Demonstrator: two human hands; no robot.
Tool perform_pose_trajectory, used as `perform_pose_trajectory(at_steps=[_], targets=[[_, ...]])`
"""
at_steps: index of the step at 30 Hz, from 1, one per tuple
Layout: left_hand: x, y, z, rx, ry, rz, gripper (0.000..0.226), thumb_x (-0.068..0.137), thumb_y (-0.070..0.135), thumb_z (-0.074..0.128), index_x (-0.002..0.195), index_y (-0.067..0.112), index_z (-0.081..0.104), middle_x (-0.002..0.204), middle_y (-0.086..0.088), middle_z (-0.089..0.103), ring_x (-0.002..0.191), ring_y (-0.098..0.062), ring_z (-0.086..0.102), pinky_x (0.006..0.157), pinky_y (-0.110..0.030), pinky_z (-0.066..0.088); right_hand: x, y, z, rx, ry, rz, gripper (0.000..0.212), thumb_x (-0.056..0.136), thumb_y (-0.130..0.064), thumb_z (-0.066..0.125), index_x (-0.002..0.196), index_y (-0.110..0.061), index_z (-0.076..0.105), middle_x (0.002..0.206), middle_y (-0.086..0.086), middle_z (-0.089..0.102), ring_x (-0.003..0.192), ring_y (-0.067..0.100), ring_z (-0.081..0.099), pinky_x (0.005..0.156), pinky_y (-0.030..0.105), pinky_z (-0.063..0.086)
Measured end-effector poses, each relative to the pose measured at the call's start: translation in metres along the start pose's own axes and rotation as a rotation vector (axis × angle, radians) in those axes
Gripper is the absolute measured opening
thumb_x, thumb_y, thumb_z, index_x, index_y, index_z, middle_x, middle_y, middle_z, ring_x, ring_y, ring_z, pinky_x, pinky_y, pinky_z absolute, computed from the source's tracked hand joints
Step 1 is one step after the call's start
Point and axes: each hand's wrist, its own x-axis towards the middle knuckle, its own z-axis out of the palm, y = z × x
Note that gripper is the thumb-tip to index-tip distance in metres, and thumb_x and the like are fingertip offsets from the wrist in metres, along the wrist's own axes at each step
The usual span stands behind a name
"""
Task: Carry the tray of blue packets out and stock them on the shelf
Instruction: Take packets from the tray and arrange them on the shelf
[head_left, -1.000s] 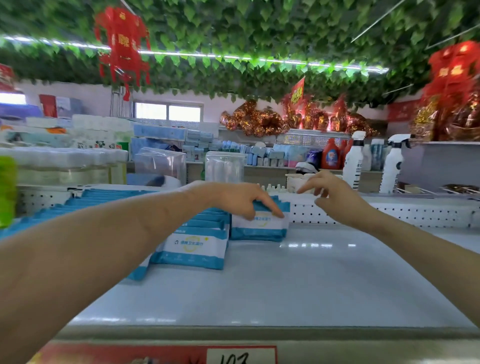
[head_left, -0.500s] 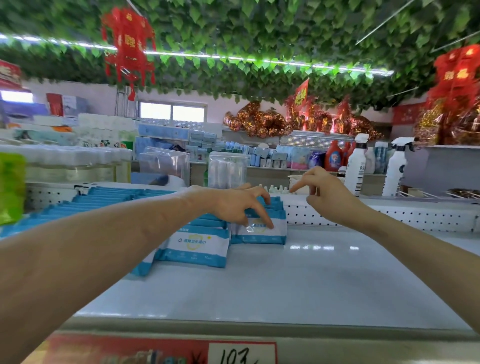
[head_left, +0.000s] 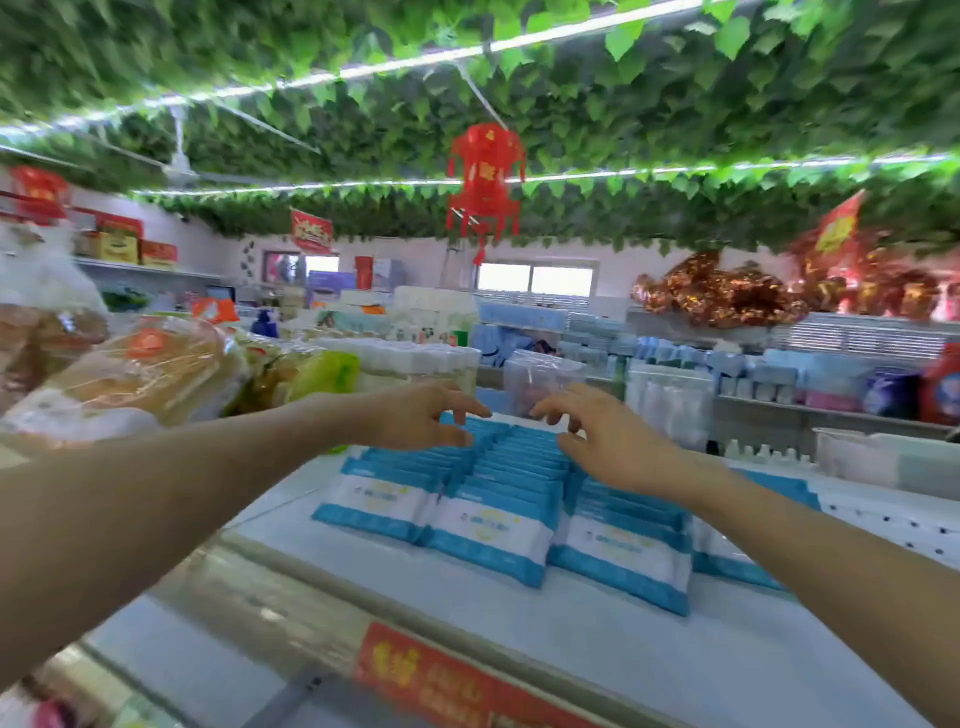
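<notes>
Fingers (head_left: 470, 410) of the left hand (head_left: 410, 418) are loosely curled and a little spread, gripping nothing. They hover over the back of the left-hand row of blue packets (head_left: 493, 525). Fingers (head_left: 561, 402) of the right hand (head_left: 610, 441) are curled and parted the same way over the middle rows, and also hold nothing. Whether either thumb brushes a packet top cannot be told. The fingertips of the two hands are near each other but apart.

The packets stand in several close rows running back across the white shelf (head_left: 571, 654), the front ones leaning face-forward. Each has a white panel between blue bands, with small blue print and a yellow mark too blurred to read. The right forearm hides part of the rightmost row.

A red strip (head_left: 415, 670) on the shelf's front edge carries yellow characters, smeared and cut off by the lower border. Bagged bread (head_left: 140, 369) lies to the left, with an orange sticker that cannot be read. A red lantern (head_left: 485, 179) hangs from the leafy ceiling, and its gold characters are illegible. Both forearms run out of frame.
</notes>
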Motion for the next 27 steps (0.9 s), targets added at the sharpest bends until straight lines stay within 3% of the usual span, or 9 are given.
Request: perform_pose_trajectory(at_steps=[7,11,14,16,18,20,23,27], targets=[[-0.161,-0.089,-0.033,0.087,0.020,-0.311,0.047,0.101,0.052,0.055,0.145,0.035,0.055,0.117,0.010,0.057,0.106,-0.011,0.057,0.100,-0.032,0.045,0.096,-0.140,0.085,0.165,-0.045,-0.321,0.036,0.091,-0.003,0.060,0.123,-0.018,0.069,0.109,-0.001,0.064,0.093,0.013,0.054,0.087,0.034,0.048],[-0.265,-0.114,-0.043,0.148,0.014,-0.487,0.045,0.102,0.051,0.054,0.145,0.037,0.053,0.120,0.009,0.055,0.102,-0.008,0.055,0.086,-0.019,0.041,0.126,-0.229,0.135,0.196,-0.098,-0.501,0.036,0.091,-0.006,0.059,0.124,-0.016,0.068,0.107,-0.001,0.064,0.091,0.011,0.052,0.084,0.034,0.047],[-0.344,-0.120,-0.043,0.203,-0.052,-0.643,0.048,0.101,0.057,0.051,0.146,0.038,0.053,0.119,0.013,0.055,0.103,-0.010,0.056,0.092,-0.030,0.046,0.132,-0.296,0.166,0.228,-0.189,-0.614,0.034,0.092,-0.012,0.056,0.124,-0.015,0.067,0.108,-0.001,0.061,0.092,0.012,0.050,0.082,0.029,0.040],[-0.392,-0.120,-0.034,0.231,-0.114,-0.751,0.051,0.100,0.064,0.047,0.143,0.038,0.056,0.117,0.017,0.054,0.106,-0.011,0.058,0.093,-0.034,0.050,0.129,-0.338,0.189,0.235,-0.248,-0.678,0.035,0.091,-0.023,0.052,0.123,-0.020,0.066,0.109,-0.001,0.061,0.096,0.017,0.055,0.087,0.037,0.047],[-0.433,-0.115,-0.017,0.230,-0.151,-0.812,0.053,0.098,0.066,0.046,0.139,0.035,0.060,0.112,0.019,0.055,0.107,-0.014,0.060,0.091,-0.035,0.051,0.119,-0.374,0.217,0.248,-0.330,-0.736,0.035,0.090,-0.027,0.049,0.122,-0.027,0.064,0.110,-0.004,0.059,0.100,0.019,0.058,0.089,0.043,0.051],[-0.470,-0.112,0.010,0.219,-0.170,-0.882,0.044,0.102,0.052,0.052,0.137,0.028,0.064,0.116,0.007,0.063,0.109,-0.020,0.062,0.093,-0.035,0.049,0.099,-0.402,0.249,0.266,-0.418,-0.794,0.032,0.094,-0.022,0.050,0.123,-0.026,0.064,0.114,0.000,0.058,0.105,0.022,0.058,0.090,0.045,0.051],[-0.518,-0.107,0.061,0.165,-0.196,-0.991,0.044,0.100,0.051,0.054,0.136,0.027,0.064,0.131,0.001,0.065,0.116,-0.022,0.062,0.101,-0.037,0.048,0.062,-0.430,0.301,0.247,-0.534,-0.845,0.032,0.097,-0.016,0.053,0.127,-0.018,0.066,0.124,0.006,0.059,0.115,0.023,0.055,0.095,0.038,0.046],[-0.567,-0.093,0.139,0.058,-0.251,-1.123,0.042,0.099,0.053,0.053,0.130,0.027,0.066,0.123,-0.002,0.067,0.111,-0.025,0.064,0.097,-0.038,0.050,0.003,-0.445,0.376,0.262,-0.753,-0.823,0.032,0.091,-0.011,0.053,0.118,-0.019,0.069,0.122,0.006,0.063,0.114,0.024,0.060,0.094,0.035,0.048]])
